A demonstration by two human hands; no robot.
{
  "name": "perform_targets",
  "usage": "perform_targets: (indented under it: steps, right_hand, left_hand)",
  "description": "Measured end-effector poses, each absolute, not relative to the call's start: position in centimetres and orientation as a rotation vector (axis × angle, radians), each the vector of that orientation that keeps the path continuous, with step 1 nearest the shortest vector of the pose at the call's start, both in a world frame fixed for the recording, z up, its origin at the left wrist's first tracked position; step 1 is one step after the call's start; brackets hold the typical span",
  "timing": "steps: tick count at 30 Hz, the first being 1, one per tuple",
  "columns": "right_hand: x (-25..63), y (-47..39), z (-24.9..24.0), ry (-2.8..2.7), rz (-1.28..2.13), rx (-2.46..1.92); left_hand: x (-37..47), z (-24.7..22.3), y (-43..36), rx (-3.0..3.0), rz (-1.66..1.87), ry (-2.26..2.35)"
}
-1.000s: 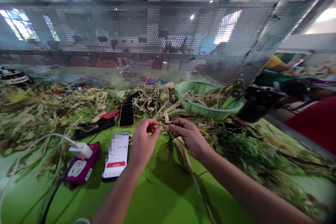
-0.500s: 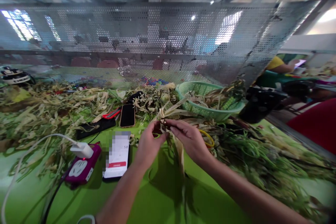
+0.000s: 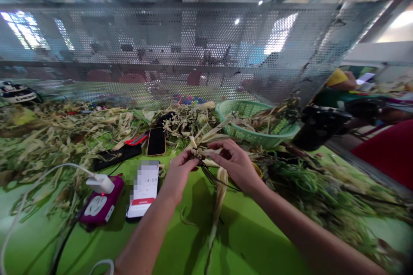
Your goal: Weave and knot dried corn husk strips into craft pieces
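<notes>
Green basket (image 3: 256, 139), dried leaves (image 3: 263, 119) inside, hands (image 3: 180, 171) holding husk (image 3: 196, 151)

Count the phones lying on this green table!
2. The lit phone lies beside the left hand; the dark phone lies farther back. More could be hidden under the leaf pile.

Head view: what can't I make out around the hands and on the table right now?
All in the head view:
1. Dry strips: the gripped part, hidden by the left hand and right hand.
2. Yellow curved thing: mostly behind the right hand.
3. Lit phone: screen partly pixelated, small print unreadable.
4. Green basket: its bottom, partly covered by leaves.
</notes>
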State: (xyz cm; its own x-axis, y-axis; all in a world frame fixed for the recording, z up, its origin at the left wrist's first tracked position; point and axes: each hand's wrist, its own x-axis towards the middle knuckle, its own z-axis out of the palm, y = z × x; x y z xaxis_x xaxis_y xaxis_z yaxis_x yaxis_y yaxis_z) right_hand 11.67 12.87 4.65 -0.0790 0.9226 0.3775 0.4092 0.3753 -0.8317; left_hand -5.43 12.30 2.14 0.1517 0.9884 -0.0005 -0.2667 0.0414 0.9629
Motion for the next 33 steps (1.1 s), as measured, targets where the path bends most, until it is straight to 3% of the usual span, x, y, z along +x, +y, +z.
perform_targets:
  steps: [9,23,33]
  right_hand:
    - [11.69,13.2,3.95,-1.534,0.938,-1.199]
    - [11.76,13.2,3.93,-1.562,0.861,-1.213]
    - [11.28,12.8,4.31,-1.635,0.867,-1.166]
  left_hand:
    - [-5.8,1.5,12.74,0.986,1.148,0.888]
    - [-5.87,2.04,12.66,1.166,1.08,0.781]
    - [-6.0,2.1,12.55,1.318,1.158,0.969]
